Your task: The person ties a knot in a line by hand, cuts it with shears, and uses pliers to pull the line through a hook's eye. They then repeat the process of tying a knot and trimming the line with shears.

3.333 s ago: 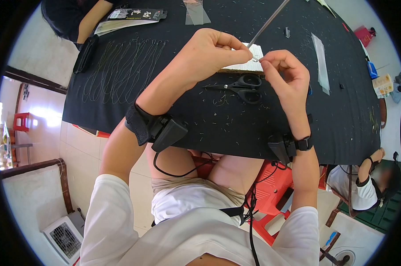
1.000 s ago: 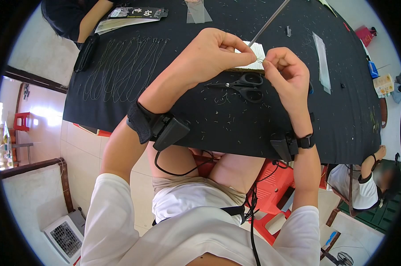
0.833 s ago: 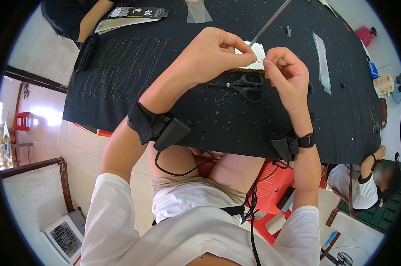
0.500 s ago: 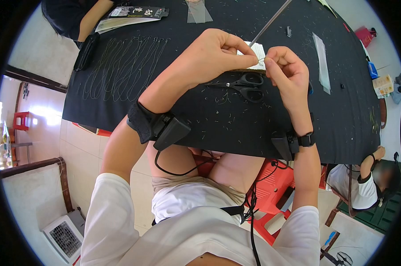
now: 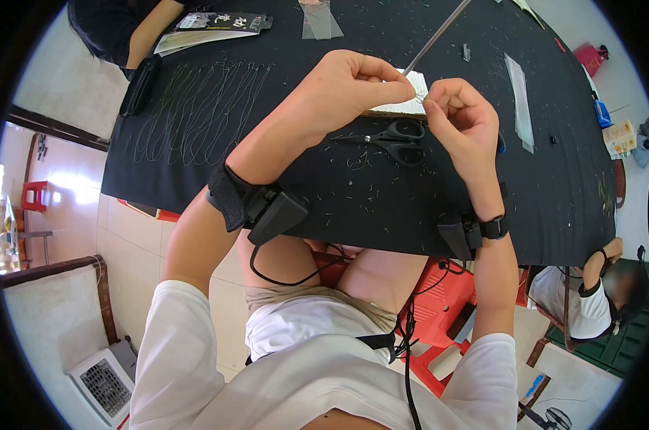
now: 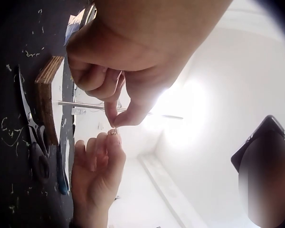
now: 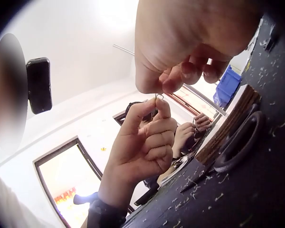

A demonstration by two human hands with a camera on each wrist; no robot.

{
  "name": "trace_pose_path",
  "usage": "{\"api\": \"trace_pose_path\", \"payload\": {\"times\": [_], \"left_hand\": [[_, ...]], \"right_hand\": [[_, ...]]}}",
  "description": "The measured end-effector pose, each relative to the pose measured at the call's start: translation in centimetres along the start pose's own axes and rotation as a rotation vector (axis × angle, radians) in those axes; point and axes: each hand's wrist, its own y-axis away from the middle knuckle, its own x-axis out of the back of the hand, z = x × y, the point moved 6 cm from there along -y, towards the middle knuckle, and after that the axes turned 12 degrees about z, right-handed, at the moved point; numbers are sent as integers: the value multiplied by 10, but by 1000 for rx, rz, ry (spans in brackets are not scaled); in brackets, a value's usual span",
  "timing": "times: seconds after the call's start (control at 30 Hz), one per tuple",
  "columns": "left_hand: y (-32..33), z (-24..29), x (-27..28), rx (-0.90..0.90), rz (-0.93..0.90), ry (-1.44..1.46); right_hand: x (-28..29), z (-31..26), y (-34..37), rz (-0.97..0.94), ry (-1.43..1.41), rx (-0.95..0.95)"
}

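Note:
In the head view my left hand and right hand meet fingertip to fingertip above the block. Both pinch a thin fishing line between thumb and index finger. A tiny hook-shaped bend shows between the fingertips in the right wrist view. Behind my left fingertips a slim metal rod rises from a wooden block with a white ridged top. Black-handled scissors lie on the black cloth beneath my hands, beside the block.
Several looped lines are laid out on the left of the table. A black package, a clear bag and a plastic strip lie farther off. Clippings dot the cloth. Another person's arm rests at the far left.
The small loop seen between my fingertips earlier narrowed to a thin strand. My hands shifted very slightly, the right one a little left and down since half a second ago. Both kept their pinch.

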Motion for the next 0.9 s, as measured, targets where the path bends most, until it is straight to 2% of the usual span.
{"api": "trace_pose_path", "payload": {"times": [0.23,0.4,0.9], "left_hand": [[-1,-4,2,20,49,-14],[0,-5,1,47,53,30],[-1,-6,-1,23,30,26]], "right_hand": [[-3,-1,0,-18,75,57],[-1,-8,-1,37,74,122],[0,-5,0,49,117,119]]}}
